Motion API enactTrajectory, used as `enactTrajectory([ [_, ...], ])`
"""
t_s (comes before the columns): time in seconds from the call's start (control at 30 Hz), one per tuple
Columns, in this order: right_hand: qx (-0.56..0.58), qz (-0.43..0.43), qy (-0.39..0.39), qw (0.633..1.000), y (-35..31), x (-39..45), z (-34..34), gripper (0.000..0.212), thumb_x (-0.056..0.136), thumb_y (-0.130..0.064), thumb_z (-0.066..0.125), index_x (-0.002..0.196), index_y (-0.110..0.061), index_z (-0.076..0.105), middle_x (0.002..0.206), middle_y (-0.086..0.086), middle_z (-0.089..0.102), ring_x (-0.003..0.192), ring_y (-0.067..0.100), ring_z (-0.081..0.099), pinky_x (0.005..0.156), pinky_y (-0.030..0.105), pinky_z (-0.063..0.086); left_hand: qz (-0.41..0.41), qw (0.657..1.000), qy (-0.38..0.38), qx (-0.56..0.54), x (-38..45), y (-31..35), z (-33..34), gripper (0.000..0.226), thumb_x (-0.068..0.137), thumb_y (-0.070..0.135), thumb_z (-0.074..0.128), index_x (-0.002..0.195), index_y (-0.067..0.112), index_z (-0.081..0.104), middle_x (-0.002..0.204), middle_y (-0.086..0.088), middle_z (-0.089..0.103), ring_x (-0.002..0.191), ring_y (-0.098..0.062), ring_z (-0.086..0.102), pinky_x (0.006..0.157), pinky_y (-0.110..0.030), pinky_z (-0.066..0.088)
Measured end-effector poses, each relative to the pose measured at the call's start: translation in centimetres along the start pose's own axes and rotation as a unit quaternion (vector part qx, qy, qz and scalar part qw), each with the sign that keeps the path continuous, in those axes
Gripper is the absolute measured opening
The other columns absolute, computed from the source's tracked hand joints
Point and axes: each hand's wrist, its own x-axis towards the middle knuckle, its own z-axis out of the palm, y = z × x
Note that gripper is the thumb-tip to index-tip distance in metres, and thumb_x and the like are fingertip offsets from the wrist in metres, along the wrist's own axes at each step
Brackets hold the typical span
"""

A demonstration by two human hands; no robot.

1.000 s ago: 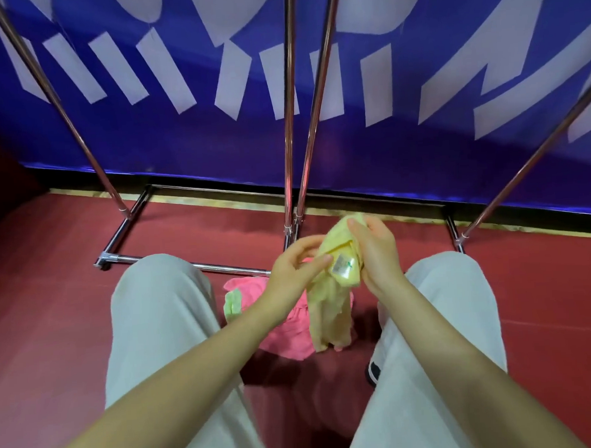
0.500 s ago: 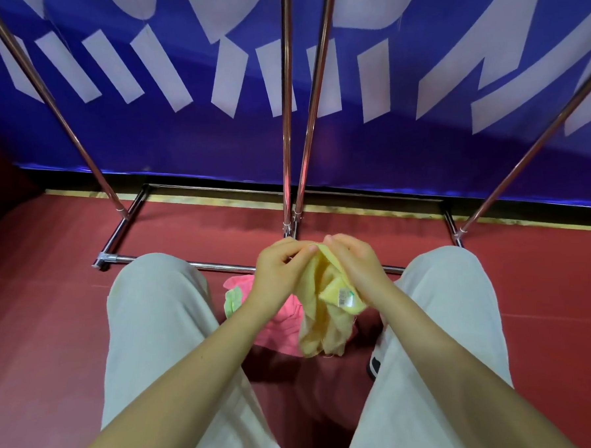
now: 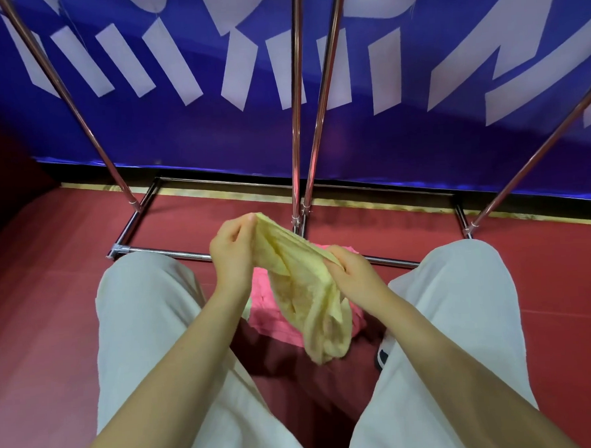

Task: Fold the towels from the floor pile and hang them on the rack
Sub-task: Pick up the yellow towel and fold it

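Note:
A pale yellow towel (image 3: 302, 285) is stretched between both hands above the floor, its lower part hanging bunched. My left hand (image 3: 232, 251) pinches one top corner, raised a little higher. My right hand (image 3: 353, 275) grips the edge further right and lower. Under the yellow towel lies a pink towel (image 3: 269, 314) on the red floor, partly hidden by it. The metal rack (image 3: 296, 128) stands just beyond, its poles rising out of view.
My knees in light trousers flank the pile at left (image 3: 138, 317) and right (image 3: 462, 300). The rack's base bar (image 3: 172, 252) runs along the floor in front. A blue banner wall (image 3: 402, 132) closes off the back. A dark shoe (image 3: 381, 358) peeks out by the right leg.
My hands, close together on the yellow towel before, have drawn apart and pulled its top edge taut. The left hand rose, the right moved right and down.

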Motion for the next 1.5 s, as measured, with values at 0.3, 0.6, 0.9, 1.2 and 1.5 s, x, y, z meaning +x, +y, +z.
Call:
enactTrajectory([
  [0.3, 0.177, 0.056, 0.096, 0.978, 0.2, -0.6, -0.8, 0.016, 0.094, -0.012, 0.055, 0.087, -0.021, 0.067, 0.083, -0.008, 0.064, 0.078, 0.010, 0.057, 0.069, 0.016, 0.042, -0.087, 0.992, 0.077, -0.050, 1.4, -0.7, -1.6, 0.025, 0.095, 0.024, 0.056, 0.072, 0.023, 0.065, 0.074, 0.004, 0.056, 0.069, -0.009, 0.051, 0.062, -0.022, 0.047],
  [0.6, 0.554, 0.095, 0.172, 0.809, -0.5, -0.6, -2.0, 0.019, 0.095, -0.006, 0.051, 0.105, -0.003, 0.066, 0.100, 0.007, 0.072, 0.093, 0.016, 0.069, 0.079, 0.024, 0.055, -0.141, 0.986, 0.073, -0.043, 2.0, -2.4, -0.9, 0.026, 0.094, 0.024, 0.054, 0.071, 0.012, 0.051, 0.071, -0.005, 0.040, 0.069, -0.018, 0.038, 0.065, -0.032, 0.035],
  [0.9, 0.215, 0.032, 0.237, 0.947, -1.4, 0.1, -0.2, 0.014, 0.098, -0.015, 0.043, 0.106, -0.015, 0.055, 0.096, -0.009, 0.058, 0.088, 0.001, 0.054, 0.078, 0.014, 0.040, -0.189, 0.972, -0.137, -0.034, -2.8, -3.4, 4.0, 0.021, 0.100, 0.007, 0.044, 0.116, 0.008, 0.058, 0.095, -0.003, 0.063, 0.083, -0.014, 0.060, 0.068, -0.020, 0.050],
  [1.2, 0.216, 0.032, 0.188, 0.958, -2.0, 1.1, 1.2, 0.007, 0.093, -0.012, 0.052, 0.090, -0.009, 0.059, 0.082, 0.000, 0.060, 0.074, 0.005, 0.053, 0.066, 0.016, 0.041, -0.137, 0.970, -0.180, -0.092, -5.2, -2.8, 4.8, 0.016, 0.097, 0.018, 0.055, 0.105, 0.024, 0.067, 0.102, -0.001, 0.069, 0.094, -0.015, 0.065, 0.086, -0.033, 0.053],
  [1.5, 0.317, 0.053, 0.144, 0.936, -1.9, 1.1, 1.6, 0.018, 0.091, -0.001, 0.053, 0.109, -0.005, 0.058, 0.090, 0.001, 0.066, 0.077, 0.001, 0.063, 0.069, 0.017, 0.049, -0.117, 0.983, -0.128, -0.054, -4.8, -2.3, 4.4, 0.010, 0.091, 0.007, 0.061, 0.094, 0.006, 0.070, 0.087, 0.000, 0.069, 0.079, -0.005, 0.062, 0.072, -0.014, 0.049],
])
